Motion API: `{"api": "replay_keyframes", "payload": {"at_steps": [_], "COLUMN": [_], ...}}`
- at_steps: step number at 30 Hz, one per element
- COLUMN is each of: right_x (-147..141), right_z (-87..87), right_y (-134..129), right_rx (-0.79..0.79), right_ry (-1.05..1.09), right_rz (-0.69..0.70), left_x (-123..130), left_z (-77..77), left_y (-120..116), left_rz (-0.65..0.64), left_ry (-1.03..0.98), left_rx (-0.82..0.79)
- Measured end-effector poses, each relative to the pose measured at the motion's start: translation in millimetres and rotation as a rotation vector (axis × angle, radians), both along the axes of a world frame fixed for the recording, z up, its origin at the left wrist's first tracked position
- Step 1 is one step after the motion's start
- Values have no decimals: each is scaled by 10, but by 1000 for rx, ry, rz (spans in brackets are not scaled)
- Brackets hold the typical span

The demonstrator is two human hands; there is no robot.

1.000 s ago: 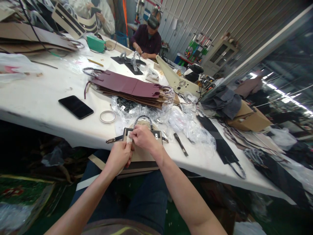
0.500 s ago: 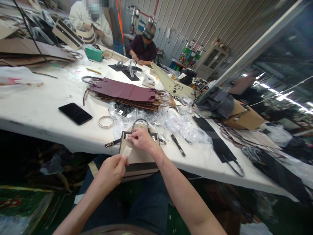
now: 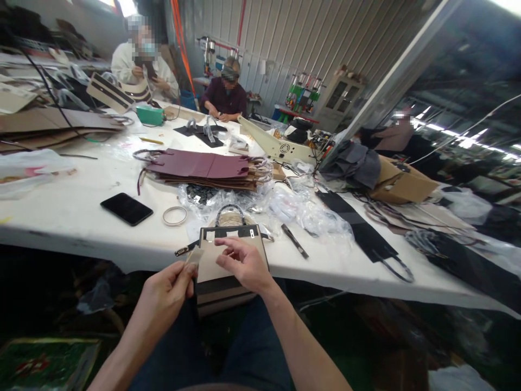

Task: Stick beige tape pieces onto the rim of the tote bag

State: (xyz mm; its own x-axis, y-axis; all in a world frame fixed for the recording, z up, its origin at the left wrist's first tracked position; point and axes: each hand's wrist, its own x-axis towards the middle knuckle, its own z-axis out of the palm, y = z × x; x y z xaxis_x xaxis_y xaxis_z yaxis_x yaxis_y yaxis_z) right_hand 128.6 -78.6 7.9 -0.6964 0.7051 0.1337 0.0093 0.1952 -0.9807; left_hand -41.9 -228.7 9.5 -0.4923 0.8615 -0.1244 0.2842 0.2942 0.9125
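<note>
A beige and black handbag (image 3: 226, 298) leans at the table's front edge, its dark looped handle (image 3: 230, 208) pointing away from me. Pinched in my left hand (image 3: 173, 285) is a small beige strip (image 3: 196, 257), held beside the bag's left edge. My right hand (image 3: 244, 264) hovers over the bag's face with its fingers apart and nothing in them. Pale patches lie on the bag's black top band. A black strap with a metal buckle (image 3: 182, 250) sticks out at the bag's left, and a shorter strap end shows at its right.
A phone (image 3: 127, 208) and a tape ring (image 3: 175, 215) lie left of the bag. To its right is a dark metal tool (image 3: 294, 240). Behind are crumpled plastic (image 3: 285, 203), stacked maroon panels (image 3: 203, 164) and black panels (image 3: 354, 225). Two people sit across the table.
My right hand has come off the bag's top band and its fingers have spread. My left hand has moved left and down with the strip. The camera view has shifted.
</note>
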Motion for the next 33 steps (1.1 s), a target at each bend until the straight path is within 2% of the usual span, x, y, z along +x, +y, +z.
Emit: {"api": "replay_keyframes", "payload": {"at_steps": [2, 6, 9, 12, 15, 18, 20, 23, 26, 29, 33], "right_x": [65, 162, 267, 379, 454, 498, 525, 565, 596, 602, 562], "right_z": [33, -22, -30, 35, 85, 46, -26, -159, -258, -279, -245], "right_y": [-67, -114, -113, -98, -57, -6, 19, 55, 152, 375, 759], "right_rx": [-104, -311, -386, -379, -365, -356, -222, 84, 260, 418, 585], "right_ry": [20, 40, 63, 48, 16, -56, -133, -218, -261, -332, -488], "right_rz": [-24, -80, -99, -85, -43, -39, -114, -282, -419, -541, -458], "left_x": [111, 320, 378, 371, 408, 548, 676, 864, 1010, 1109, 1201], "left_z": [-5, -47, -19, 41, 52, -36, -137, -296, -402, -420, -314], "left_y": [64, 139, 179, 260, 388, 509, 566, 636, 741, 929, 1257], "left_rz": [-68, -135, -217, -362, -413, -453, -407, -287, -246, -213, -137], "left_ry": [19, 51, 52, -124, -404, -450, -386, -403, -434, -493, -593], "left_rx": [-9, -20, -77, -96, -23, -10, -21, -29, -39, -81, -105]}}
